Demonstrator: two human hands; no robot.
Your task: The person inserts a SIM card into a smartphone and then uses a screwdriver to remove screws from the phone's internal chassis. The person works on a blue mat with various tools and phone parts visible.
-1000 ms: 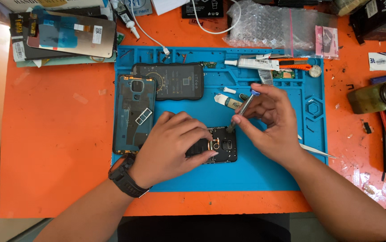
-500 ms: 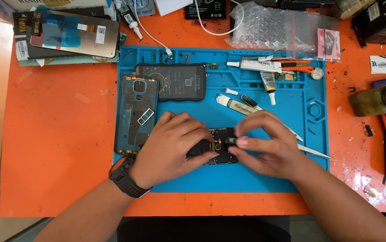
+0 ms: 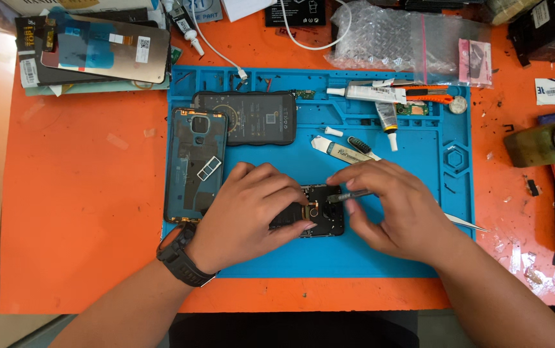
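A small black phone part [image 3: 324,212] lies on the blue work mat [image 3: 393,258] near its middle. My left hand [image 3: 245,209], with a black watch on the wrist, covers the part's left side and presses it down with the fingertips. My right hand [image 3: 390,209] pinches a thin metal tool [image 3: 348,195] whose tip points left onto the top of the part. Much of the part is hidden under my left fingers.
An open phone back shell [image 3: 195,164] and a dark phone body [image 3: 245,117] lie on the mat's left. Glue tubes [image 3: 380,103], an orange knife [image 3: 429,96] and tweezers [image 3: 464,222] sit to the right. Screens [image 3: 97,55], bubble wrap [image 3: 393,38] and a bottle [image 3: 545,142] ring the orange table.
My right hand came down from above the mat with the metal tool and now rests its tip on the black part. My left hand stayed in place.
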